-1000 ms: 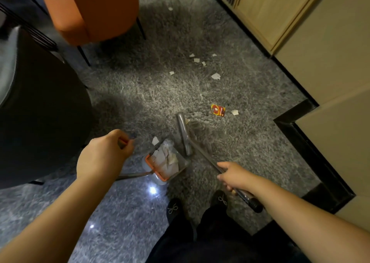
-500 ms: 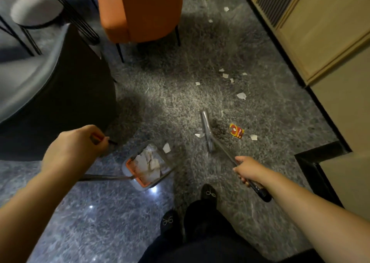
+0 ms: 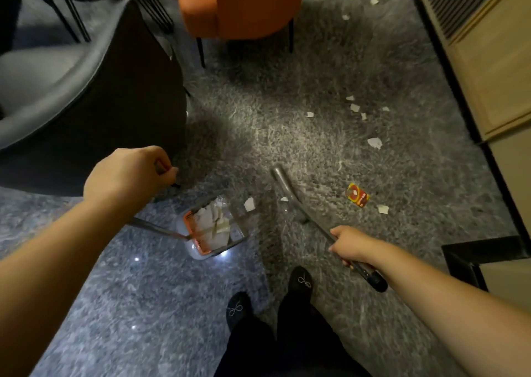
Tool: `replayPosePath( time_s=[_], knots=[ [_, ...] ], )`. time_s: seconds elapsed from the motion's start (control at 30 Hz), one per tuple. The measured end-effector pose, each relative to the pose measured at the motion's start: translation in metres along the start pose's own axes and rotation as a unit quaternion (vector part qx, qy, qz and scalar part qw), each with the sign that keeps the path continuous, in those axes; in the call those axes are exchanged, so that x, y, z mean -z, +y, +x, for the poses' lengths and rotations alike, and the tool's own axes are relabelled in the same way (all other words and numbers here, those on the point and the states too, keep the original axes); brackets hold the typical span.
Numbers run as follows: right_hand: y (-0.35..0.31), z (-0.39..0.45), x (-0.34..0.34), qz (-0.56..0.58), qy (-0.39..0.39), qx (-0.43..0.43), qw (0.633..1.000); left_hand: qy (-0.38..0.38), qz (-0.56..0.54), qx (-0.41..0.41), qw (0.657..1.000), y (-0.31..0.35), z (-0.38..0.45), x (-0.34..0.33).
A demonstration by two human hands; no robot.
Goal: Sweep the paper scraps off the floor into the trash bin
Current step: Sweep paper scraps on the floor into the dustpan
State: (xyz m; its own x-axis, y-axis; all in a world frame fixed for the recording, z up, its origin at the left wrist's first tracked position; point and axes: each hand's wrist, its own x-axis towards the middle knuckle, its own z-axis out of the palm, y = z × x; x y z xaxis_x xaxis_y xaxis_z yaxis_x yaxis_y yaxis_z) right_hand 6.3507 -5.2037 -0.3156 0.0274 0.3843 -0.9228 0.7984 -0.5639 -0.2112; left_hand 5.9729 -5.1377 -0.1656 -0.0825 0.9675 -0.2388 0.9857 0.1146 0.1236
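Fingers (image 3: 340,237) gripping broom (image 3: 290,193), scraps (image 3: 375,142) beyond

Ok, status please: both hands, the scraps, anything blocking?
Left hand grips dustpan handle, right hand grips broom. Scraps in pan; more paper scraps and red wrapper on rug. Orange chair stands beyond.

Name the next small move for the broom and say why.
Probably a short stroke with the broom, held by the right hand, to push the nearest scrap into the dustpan that the left hand holds: that scrap lies just beyond the pan's mouth.
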Motion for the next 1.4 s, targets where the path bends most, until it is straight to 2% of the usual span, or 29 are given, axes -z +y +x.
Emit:
replayPosePath(
  time_s=[0.13,0.47,0.67,0.97,1.17,1.4],
  knots=[
    [-0.026,-0.008,-0.032,-0.045,-0.032,0.02,0.998,0.008,0.002,-0.007,1.0,-0.01,-0.005,-0.003],
    [-0.074,-0.028,-0.112,-0.027,-0.088,0.074,0.993,0.033,-0.026,-0.015,0.999,-0.056,-0.052,-0.016],
    [-0.092,-0.05,-0.131,0.003,-0.076,0.065,0.995,0.091,-0.045,-0.006,0.995,-0.097,-0.097,-0.022],
    [-0.135,-0.091,-0.138,-0.068,-0.094,0.11,0.987,0.155,-0.122,0.169,0.966,-0.136,-0.186,-0.022],
    [-0.183,-0.12,-0.151,-0.165,-0.122,0.159,0.966,0.195,-0.146,0.333,0.911,-0.16,-0.263,-0.014],
    [-0.258,-0.147,-0.218,-0.272,-0.171,0.216,0.922,0.255,-0.164,0.458,0.836,-0.202,-0.348,-0.015]
  ],
)
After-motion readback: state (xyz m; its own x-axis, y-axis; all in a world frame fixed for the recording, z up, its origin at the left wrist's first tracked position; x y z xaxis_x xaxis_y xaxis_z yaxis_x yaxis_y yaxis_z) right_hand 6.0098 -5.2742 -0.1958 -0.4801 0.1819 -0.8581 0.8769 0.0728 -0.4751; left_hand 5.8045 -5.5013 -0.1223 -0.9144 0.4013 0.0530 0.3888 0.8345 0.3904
